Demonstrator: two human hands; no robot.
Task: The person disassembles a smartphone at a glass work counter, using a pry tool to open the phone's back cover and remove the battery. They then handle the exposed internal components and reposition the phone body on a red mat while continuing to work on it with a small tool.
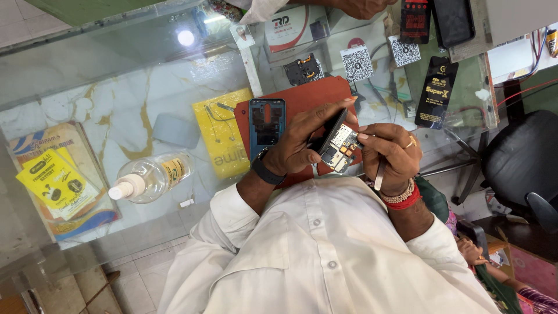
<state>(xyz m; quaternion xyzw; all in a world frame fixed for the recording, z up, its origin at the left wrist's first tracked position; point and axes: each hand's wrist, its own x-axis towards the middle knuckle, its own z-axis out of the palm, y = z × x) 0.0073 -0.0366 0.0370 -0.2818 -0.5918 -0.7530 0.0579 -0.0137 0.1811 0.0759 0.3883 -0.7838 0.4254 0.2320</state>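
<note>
The lower part of the circuit board (338, 148) was hidden behind the fingers, and its small parts were too fine to make out. A glass counter (116, 87) over marbled stone carried a red mat (308, 96), an opened phone frame (267, 122), a clear bottle (152, 175) at left and a black chair (523, 157) at right. The left hand (302, 145) grasped the board above the mat's near edge; the right hand (390, 152), wrist bent, pinched metal tweezers (379, 174) beside it.
</note>
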